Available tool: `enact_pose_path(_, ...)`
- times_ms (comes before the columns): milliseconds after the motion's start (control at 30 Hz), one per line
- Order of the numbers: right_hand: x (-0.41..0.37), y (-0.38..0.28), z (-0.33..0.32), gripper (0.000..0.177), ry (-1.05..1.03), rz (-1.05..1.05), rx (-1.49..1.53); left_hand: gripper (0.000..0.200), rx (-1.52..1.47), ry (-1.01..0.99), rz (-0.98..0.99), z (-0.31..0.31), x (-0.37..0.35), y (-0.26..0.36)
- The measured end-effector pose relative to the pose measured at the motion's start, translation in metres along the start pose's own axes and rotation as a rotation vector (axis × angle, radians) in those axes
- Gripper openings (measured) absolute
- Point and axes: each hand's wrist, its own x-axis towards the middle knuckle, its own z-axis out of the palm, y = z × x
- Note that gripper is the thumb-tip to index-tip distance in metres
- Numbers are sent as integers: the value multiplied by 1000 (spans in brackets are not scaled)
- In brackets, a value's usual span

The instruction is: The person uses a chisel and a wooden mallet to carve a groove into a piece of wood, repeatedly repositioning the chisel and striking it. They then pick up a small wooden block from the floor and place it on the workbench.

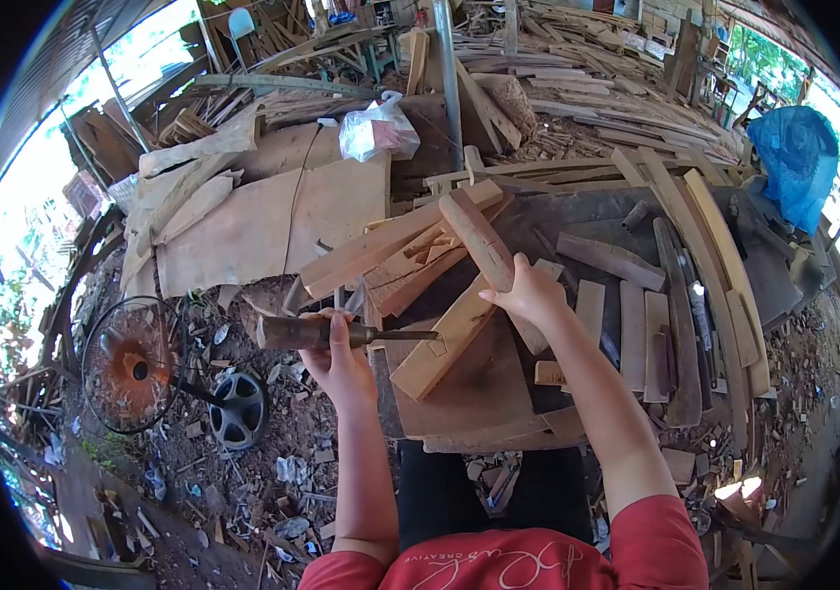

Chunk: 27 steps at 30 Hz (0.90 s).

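My left hand (pixel 339 360) is closed around a chisel (pixel 310 333) near the base of its thick wooden handle. The chisel lies nearly level, its blade pointing right over a light wooden piece (pixel 430 361). A small outline shows on that piece near the blade tip; whether the tip touches cannot be seen. My right hand (pixel 530 293) grips a thick wooden club (pixel 477 239), raised and slanting up to the left. Beneath are a brown board (pixel 469 393) and, just behind, a stacked wooden block with cut-outs (pixel 410 264).
Several loose wood strips (pixel 631 334) lie to the right on the dark work surface. A standing fan (pixel 135 369) is at the left on littered ground. Behind are a metal post (pixel 449 84), a plastic bag (pixel 379 128) and a blue tarp (pixel 794 162).
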Motion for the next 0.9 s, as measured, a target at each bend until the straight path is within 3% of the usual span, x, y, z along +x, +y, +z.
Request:
enact_pose_path(500,-3,1,6,72,76,29,91,40,2,48,19,2,-13,24)
enact_pose_path(567,-2,0,1,92,-33,76,94,40,79,69,-8,1,-13,26)
enact_pose_path(600,-3,0,1,92,-31,76,94,39,155,90,-34,1,-13,26)
enact_pose_path(667,-5,-1,3,73,32,63,98,40,221,109,-5,-2,-12,25)
enact_pose_path(833,-4,0,4,74,32,58,106,43,427,88,39,-17,-9,21)
enact_pose_path(900,-3,2,6,75,32,60,107,35,468,93,103,-9,-11,23)
